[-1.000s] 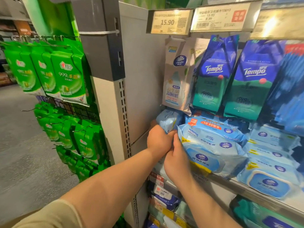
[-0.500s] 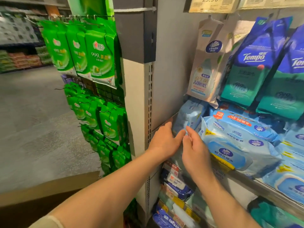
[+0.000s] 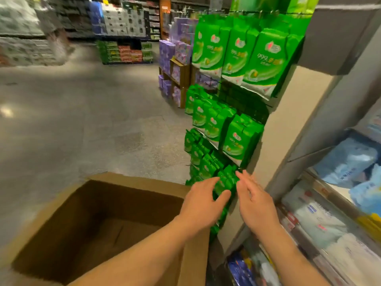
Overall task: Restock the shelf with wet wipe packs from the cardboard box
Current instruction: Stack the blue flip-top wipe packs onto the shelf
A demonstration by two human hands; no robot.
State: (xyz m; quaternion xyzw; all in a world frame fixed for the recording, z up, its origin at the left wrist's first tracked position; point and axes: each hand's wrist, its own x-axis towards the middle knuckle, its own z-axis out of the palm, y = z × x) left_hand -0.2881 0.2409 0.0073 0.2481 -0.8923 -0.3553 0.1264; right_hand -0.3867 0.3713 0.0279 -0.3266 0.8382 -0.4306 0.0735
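An open brown cardboard box point(image 3: 132, 182) stands on the floor at lower left; the part of its inside that I see is dark and shows no packs. My left hand point(image 3: 203, 205) hovers over the box's right rim, fingers spread, holding nothing. My right hand point(image 3: 256, 201) is beside it, fingers straight, also holding nothing. Both hands are in front of the shelf's upright post point(image 3: 286, 145). Light blue wet wipe packs point(image 3: 348, 162) lie on the shelf at the right edge.
Green hanging packs point(image 3: 247, 60) fill a wire rack on the shelf's end, right behind my hands. Lower shelves point(image 3: 321, 228) at bottom right hold white and blue packs. Grey floor point(image 3: 72, 120) stretches left; purple goods point(image 3: 175, 56) and stacked pallets stand further back.
Both hands have let go of the blue pack on the shelf and drawn back down to the left. My view has swung left and down, bringing the box into sight.
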